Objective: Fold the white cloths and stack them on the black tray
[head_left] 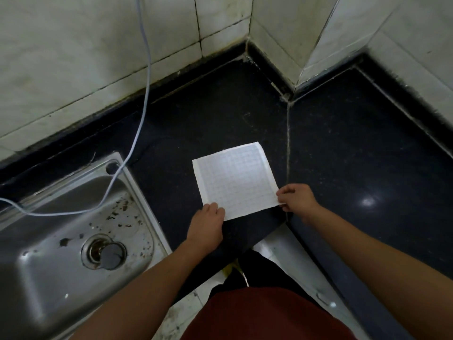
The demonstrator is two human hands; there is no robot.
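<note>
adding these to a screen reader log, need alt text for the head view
A person's left hand and right hand each grip a near corner of a white cloth lying flat on a black counter. A steel sink sits to the left, with a pale cable trailing down the tiled wall and across it.

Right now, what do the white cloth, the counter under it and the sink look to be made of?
The white cloth: thin woven or non-woven fabric, matte, with a faint grid texture; could be paper-like. The counter: polished dark stone, probably granite, speckled and glossy with a light glare. The sink: stainless steel, brushed grey sheen with bright highlights.
</note>
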